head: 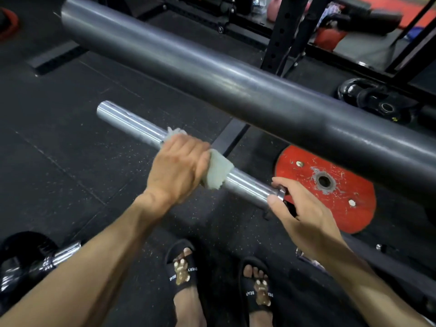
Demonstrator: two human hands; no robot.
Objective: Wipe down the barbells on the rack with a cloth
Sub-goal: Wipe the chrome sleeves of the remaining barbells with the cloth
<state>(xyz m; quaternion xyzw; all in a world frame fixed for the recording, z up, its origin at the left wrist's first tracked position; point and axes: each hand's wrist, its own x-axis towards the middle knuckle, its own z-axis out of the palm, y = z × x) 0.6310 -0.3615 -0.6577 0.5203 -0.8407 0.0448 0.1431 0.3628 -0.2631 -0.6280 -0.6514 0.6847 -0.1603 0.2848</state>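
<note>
A shiny barbell sleeve (132, 123) runs from upper left to lower right in the middle of the view. My left hand (177, 168) grips a pale green cloth (218, 172) wrapped round the sleeve's middle. My right hand (304, 213) holds the bar at the sleeve's inner collar, thumb and fingers curled round it; the shaft beyond is hidden under the hand. A second, thicker dark grey barbell sleeve (212, 74) crosses the view above and closer to the camera.
A red weight plate (342, 192) lies on the black rubber floor to the right. Black rack uprights (283, 31) stand behind. Kettlebells (368, 95) sit at right, a dumbbell (35, 260) at lower left. My feet in black slippers (181, 267) stand below.
</note>
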